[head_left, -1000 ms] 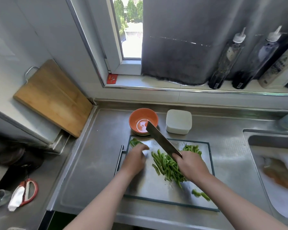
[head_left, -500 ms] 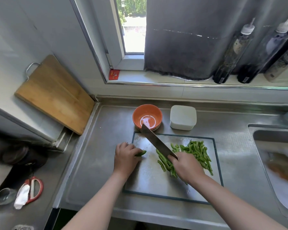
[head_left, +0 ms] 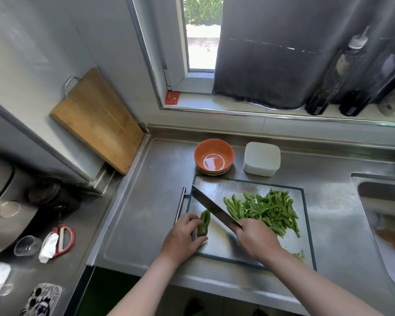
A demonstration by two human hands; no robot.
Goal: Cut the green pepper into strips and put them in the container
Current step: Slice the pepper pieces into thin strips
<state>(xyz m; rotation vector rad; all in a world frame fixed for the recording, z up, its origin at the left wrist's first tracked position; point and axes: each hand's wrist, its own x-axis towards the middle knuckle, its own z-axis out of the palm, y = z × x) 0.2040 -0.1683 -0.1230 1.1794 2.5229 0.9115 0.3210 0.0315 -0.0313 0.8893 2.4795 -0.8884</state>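
The left hand gripped a pepper piece on the cutting board; the right hand clenched the knife (blade angled far-left), strips piled right.

Dull brushed-steel worktop; smooth, reflective metal cutting board under the right grip; beyond it, a glossy orange bowl and matt white plastic container; wooden board leftward.

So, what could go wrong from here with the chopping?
The left hand holds the pepper piece right beside the knife, so a slip could cut that hand. The strips pile spreads toward the cutting board's right edge, so a sweep may push some onto the counter.
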